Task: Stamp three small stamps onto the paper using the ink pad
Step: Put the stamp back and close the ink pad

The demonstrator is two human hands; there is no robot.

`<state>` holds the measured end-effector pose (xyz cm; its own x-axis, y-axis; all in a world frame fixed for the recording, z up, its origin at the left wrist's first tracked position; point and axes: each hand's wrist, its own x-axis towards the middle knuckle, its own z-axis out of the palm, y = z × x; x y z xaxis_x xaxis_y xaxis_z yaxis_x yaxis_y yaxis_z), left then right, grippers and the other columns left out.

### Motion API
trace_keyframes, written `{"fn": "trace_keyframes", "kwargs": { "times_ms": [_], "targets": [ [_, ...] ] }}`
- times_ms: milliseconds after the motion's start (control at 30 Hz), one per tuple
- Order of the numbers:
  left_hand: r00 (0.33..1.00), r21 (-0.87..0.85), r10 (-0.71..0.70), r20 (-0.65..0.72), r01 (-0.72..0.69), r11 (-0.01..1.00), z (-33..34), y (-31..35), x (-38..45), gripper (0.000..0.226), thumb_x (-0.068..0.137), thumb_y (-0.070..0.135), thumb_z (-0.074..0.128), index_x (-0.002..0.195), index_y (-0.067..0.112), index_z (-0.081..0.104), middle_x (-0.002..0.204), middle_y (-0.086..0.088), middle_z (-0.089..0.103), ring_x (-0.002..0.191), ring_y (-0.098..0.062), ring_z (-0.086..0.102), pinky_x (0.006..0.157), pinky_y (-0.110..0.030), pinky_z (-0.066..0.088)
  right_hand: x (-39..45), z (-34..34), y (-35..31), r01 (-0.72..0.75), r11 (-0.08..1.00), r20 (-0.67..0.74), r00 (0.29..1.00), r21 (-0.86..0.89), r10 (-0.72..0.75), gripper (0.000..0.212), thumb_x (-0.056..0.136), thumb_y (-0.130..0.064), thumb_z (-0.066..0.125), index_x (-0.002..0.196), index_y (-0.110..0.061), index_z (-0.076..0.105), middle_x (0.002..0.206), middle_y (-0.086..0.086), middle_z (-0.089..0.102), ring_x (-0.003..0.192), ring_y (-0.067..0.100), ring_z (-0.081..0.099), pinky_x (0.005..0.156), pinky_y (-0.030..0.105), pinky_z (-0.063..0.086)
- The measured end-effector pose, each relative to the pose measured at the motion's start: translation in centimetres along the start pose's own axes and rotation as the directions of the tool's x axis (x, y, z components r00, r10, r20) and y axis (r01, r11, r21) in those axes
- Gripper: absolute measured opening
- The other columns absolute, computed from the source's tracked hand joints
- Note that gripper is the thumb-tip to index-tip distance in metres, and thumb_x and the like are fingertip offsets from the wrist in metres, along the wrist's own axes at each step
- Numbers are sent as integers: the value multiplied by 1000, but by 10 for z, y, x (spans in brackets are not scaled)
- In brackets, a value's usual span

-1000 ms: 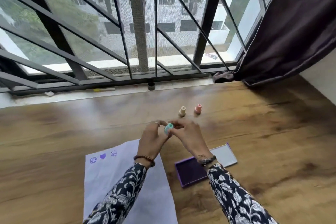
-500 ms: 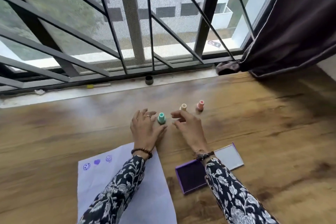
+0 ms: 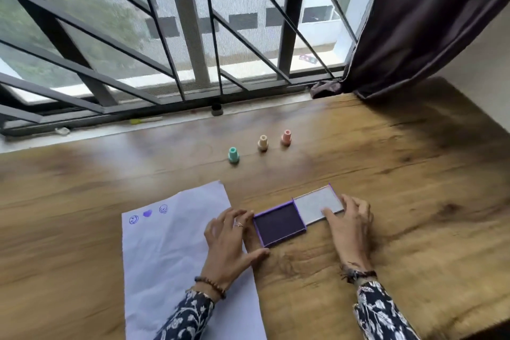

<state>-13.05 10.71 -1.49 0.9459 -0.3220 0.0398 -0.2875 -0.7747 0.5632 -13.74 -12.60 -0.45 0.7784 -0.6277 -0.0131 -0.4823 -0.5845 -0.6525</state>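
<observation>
Three small stamps stand upright in a row on the wooden table: a green stamp (image 3: 233, 154), a beige stamp (image 3: 262, 142) and a pink stamp (image 3: 286, 137). The white paper (image 3: 171, 251) lies at the near left and bears three purple prints (image 3: 148, 213) near its top edge. The purple ink pad (image 3: 278, 224) lies open with its grey lid (image 3: 317, 204) flipped to the right. My left hand (image 3: 229, 246) rests flat beside the pad's left edge, fingers spread. My right hand (image 3: 349, 226) touches the lid's right end with its fingertips.
A barred window (image 3: 193, 36) runs along the table's far edge, with a small dark cap (image 3: 216, 110) and a yellow pen (image 3: 145, 120) on the sill. A dark curtain (image 3: 427, 22) hangs at the back right. The table's right edge (image 3: 496, 130) meets a wall.
The green stamp was set down upright left of the other two. Both hands then drew back toward me and came to the ink pad, left at its base, right at its lid.
</observation>
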Motion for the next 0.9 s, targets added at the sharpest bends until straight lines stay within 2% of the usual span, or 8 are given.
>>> {"fn": "trace_keyframes", "kwargs": {
  "times_ms": [133,200,267,333,467,667,767,900],
  "targets": [
    [999,11,-26,-30,26,1000,3,-3,3,69,65,58,68,124,31,43,129,8,46,131,-18,29,105,-41,15,0,-2,-4,-35,995,32,999,91,32,41,76,-14,70,113,-4,57,120,19,53,115,34,44,98,38,31],
    [999,16,-33,-43,34,999,5,-5,1,69,65,59,68,124,31,44,129,7,46,132,-19,28,105,-42,15,-4,-9,-11,-45,968,3,999,248,46,27,82,-11,62,108,-8,55,113,16,60,105,33,54,83,36,40],
    [998,27,-34,-61,35,999,7,-6,-1,69,65,60,67,124,31,44,129,7,47,133,-20,28,104,-42,13,-15,-15,-22,71,941,-55,997,331,-56,16,87,-11,54,103,-14,53,104,11,66,91,30,63,70,31,42],
    [997,39,-35,-71,38,998,8,-5,-2,69,65,61,66,123,30,44,130,7,47,133,-20,28,103,-37,11,-33,-17,-34,268,923,-81,963,275,-256,14,90,-13,52,103,-18,53,98,7,68,81,28,66,63,30,47],
    [996,30,-35,-86,38,999,8,-3,-2,71,63,64,64,122,28,46,129,7,48,131,-19,31,100,-32,10,-74,0,-45,629,776,63,777,-42,-626,25,82,-19,63,105,-25,54,96,-2,66,82,16,62,66,26,50],
    [998,-29,-59,-25,58,998,3,-4,-2,73,61,66,44,125,31,43,134,8,41,133,-15,24,105,-33,9,-88,23,-34,728,645,217,685,-233,-695,18,78,-31,64,95,-23,65,95,-2,69,87,16,66,73,29,54],
    [998,-46,-68,-15,67,997,3,-4,-2,69,63,60,53,125,31,43,134,6,41,133,-16,25,107,-38,12,-86,24,-38,643,758,203,761,-113,-616,13,77,-30,68,86,-21,66,96,-1,68,92,19,64,81,29,48],
    [997,-60,-72,-16,71,996,3,-4,-1,72,60,63,52,124,30,45,134,5,42,133,-16,26,105,-35,12,-76,25,-49,403,910,221,900,-98,-375,33,69,-39,73,92,-17,62,128,12,53,119,31,47,97,40,43]
  ]
}}
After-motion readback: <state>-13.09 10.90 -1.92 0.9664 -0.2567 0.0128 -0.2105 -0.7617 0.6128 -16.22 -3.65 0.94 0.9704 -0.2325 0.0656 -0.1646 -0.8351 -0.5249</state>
